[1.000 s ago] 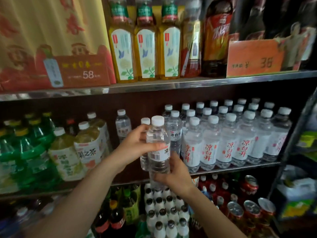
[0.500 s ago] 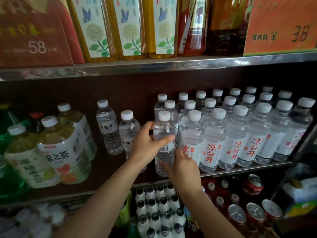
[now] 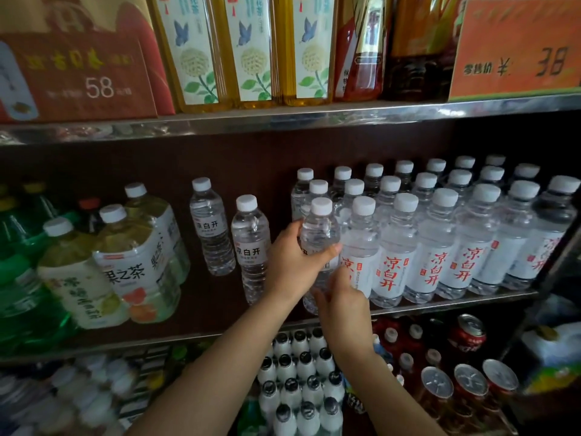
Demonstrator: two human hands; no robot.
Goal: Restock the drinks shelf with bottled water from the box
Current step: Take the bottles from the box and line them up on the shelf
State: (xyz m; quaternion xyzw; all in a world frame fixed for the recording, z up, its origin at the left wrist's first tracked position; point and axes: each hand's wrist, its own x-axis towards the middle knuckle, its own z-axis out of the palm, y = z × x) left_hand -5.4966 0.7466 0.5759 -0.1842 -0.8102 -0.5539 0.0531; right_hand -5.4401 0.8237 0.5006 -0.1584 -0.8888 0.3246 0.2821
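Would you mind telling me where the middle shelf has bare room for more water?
Bare shelf lies between the tea bottles and the two loose water bottles, and between those and the held bottle. Right of it, the water rows stand packed to the shelf's end.

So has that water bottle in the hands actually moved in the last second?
Yes. The held bottle has gone in toward the shelf, now beside the front row of water bottles; earlier it was out in front.
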